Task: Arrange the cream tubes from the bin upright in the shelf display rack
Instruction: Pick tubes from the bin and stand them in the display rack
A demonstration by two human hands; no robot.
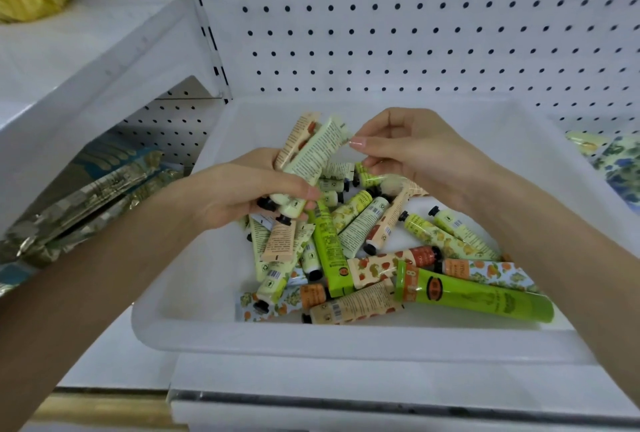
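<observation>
Two cream tubes point(313, 158), pale green and peach, jut toward one o'clock from the gripping left hand point(249, 192) above the tube pile point(367, 251) in the white bin point(311, 340); at their three o'clock the right hand point(415, 154) curls, its hold unclear.

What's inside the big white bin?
A jumble of cream tubes lying flat. The left hand holds some above the pile; the right hand is beside them. The floor of the bin under the pile is hidden.
</observation>
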